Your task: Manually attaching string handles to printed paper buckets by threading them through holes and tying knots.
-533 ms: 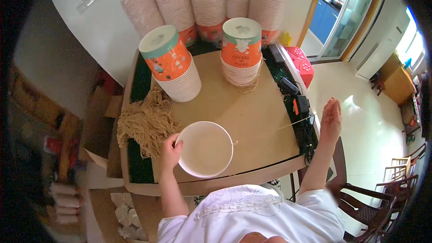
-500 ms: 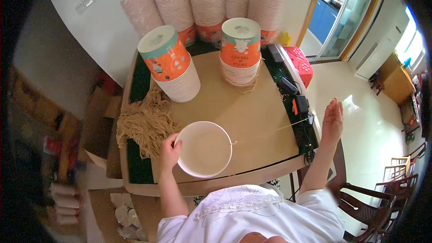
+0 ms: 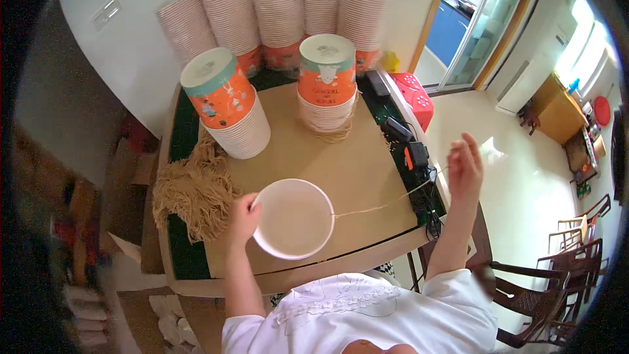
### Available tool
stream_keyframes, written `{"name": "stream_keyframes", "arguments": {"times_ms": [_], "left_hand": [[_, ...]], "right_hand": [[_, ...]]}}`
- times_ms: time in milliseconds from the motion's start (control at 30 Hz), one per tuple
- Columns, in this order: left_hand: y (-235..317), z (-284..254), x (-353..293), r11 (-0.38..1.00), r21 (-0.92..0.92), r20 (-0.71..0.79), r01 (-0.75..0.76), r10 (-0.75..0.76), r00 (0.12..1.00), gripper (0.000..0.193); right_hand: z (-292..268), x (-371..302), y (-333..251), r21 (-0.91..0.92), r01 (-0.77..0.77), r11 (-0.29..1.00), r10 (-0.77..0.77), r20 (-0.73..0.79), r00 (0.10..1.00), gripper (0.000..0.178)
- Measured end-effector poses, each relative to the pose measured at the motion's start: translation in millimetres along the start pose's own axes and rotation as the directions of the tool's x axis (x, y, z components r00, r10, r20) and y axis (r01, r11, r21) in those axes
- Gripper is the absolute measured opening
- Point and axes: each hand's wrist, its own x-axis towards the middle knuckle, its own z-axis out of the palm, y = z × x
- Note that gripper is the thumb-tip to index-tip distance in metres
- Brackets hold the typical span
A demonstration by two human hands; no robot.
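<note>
My left hand point(image 3: 243, 217) grips the left rim of a white paper bucket point(image 3: 293, 219), thumb over the edge; I look into its bare inside. From the bucket's right side a thin tan string point(image 3: 362, 211) runs up and right toward my right hand point(image 3: 465, 169). That hand is raised beyond the table's right edge, closed on the string's end, some fingers pointing upward; the exact grip is partly hidden. Beside my left hand lies a loose heap of tan strings point(image 3: 193, 193).
Two upside-down stacks of orange and green printed buckets, a left one point(image 3: 223, 101) and a right one point(image 3: 327, 82), stand on the table point(image 3: 314, 157). Tall wrapped bucket stacks point(image 3: 278, 10) line the wall. Black adapters and cables point(image 3: 417, 155) sit along the right edge, near a red stool point(image 3: 414, 96).
The view has shifted, moving the table leftward in the picture. My right hand's fingers have bent and spread a little from a flat pose, and the string sags more. My left hand keeps the bucket.
</note>
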Motion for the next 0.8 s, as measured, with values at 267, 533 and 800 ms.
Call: {"name": "stream_keyframes", "arguments": {"times_ms": [267, 533, 800], "left_hand": [[90.7, 17.0, -28.2, 0.930, -0.064, -0.044, -0.361, 0.359, 0.932, 0.037], [113.8, 11.4, -52.6, 0.867, -0.262, 0.053, -0.423, 0.451, 0.891, 0.038], [101.4, 16.1, -52.5, 0.890, -0.077, -0.115, -0.450, 0.440, 0.891, 0.032]], "right_hand": [[137.7, -65.5, 22.9, -0.395, -0.247, 0.885, 0.447, 0.570, 0.690, 0.050], [174.1, -85.1, 59.0, -0.583, -0.153, 0.798, 0.595, 0.720, 0.356, 0.046], [177.6, -88.8, 74.3, -0.616, -0.160, 0.771, 0.627, 0.692, 0.358, 0.057]]}}
